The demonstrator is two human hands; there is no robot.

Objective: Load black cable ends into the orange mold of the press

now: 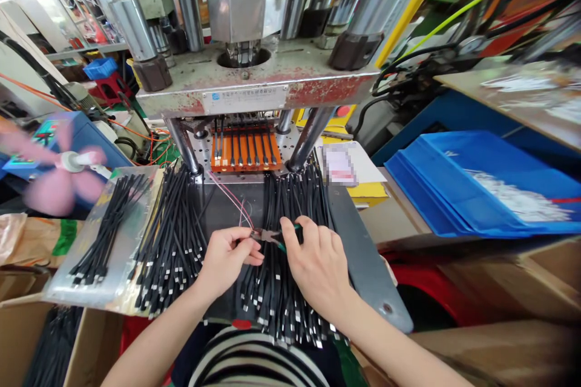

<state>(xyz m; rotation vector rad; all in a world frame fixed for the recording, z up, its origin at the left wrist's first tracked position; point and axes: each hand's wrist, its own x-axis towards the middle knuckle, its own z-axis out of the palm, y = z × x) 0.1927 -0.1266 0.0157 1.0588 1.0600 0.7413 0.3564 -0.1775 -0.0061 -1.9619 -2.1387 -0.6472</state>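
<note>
Left cables heaping near the tabletop's left edge. Left hand pinching pink wires over the tabletop's middle, wires trailing toward the back edge. Orange mold sitting past that edge. Pliers pointing at the left fingertips; cannot tell if their nose is biting the wires. Right hand grasping the pliers' handles above right cables, these spreading from back edge to front edge. Blue tray standing beyond the right edge.
</note>
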